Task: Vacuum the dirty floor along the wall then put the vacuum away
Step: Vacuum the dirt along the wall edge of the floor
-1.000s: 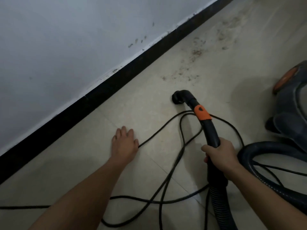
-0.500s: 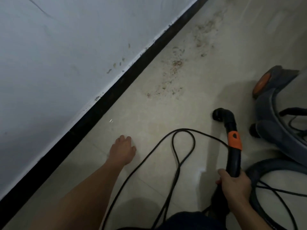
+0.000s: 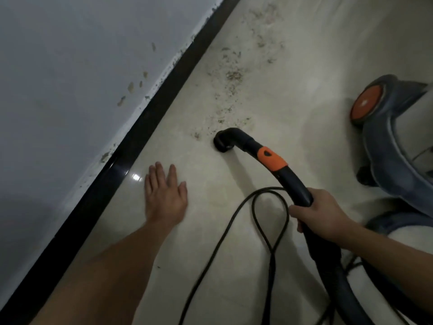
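My right hand (image 3: 321, 214) grips the black vacuum handle (image 3: 293, 184), which has an orange band (image 3: 271, 159). Its curved nozzle (image 3: 223, 140) points down at the cream tiled floor, at the near edge of a trail of brown dirt (image 3: 230, 90) that runs along the black skirting (image 3: 150, 127) below the white wall. My left hand (image 3: 165, 195) lies flat on the floor with fingers straight, between the skirting and the nozzle. The grey vacuum body (image 3: 398, 146) with an orange wheel cap (image 3: 366, 103) stands at the right.
A black power cord (image 3: 255, 221) loops across the floor between my arms. The ribbed hose (image 3: 332, 273) runs from the handle down to the lower right. The wall (image 3: 70, 78) has chipped paint spots near its base.
The nozzle has swung left and forward, from beside the vacuum body to the edge of the dirt. My view has moved closer to the dirt. My left hand has stayed flat on the floor.
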